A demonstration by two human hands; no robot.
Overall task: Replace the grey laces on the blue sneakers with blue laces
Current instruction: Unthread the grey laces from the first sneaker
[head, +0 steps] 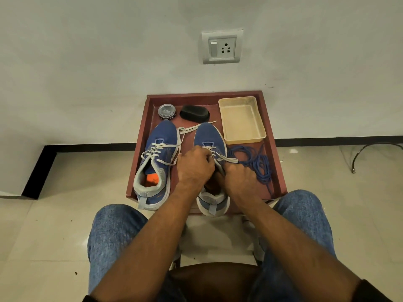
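Fingers of the left hand (194,164) pinch the grey lace (220,157) over the right-hand sneaker (210,140) inside the maroon tray (139,147), while the right hand (241,177) curls round the shoe's tongue edge, both forearms reaching in from below. Unlacing seems underway; next, I judge, comes drawing that lace free eyelet by eyelet, with the blue laces (255,162) waiting just right of this sneaker.

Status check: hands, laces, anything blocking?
Both hands, left hand and right hand, pinch grey lace on right sneaker. Blue laces unused beside it. Nothing blocking.
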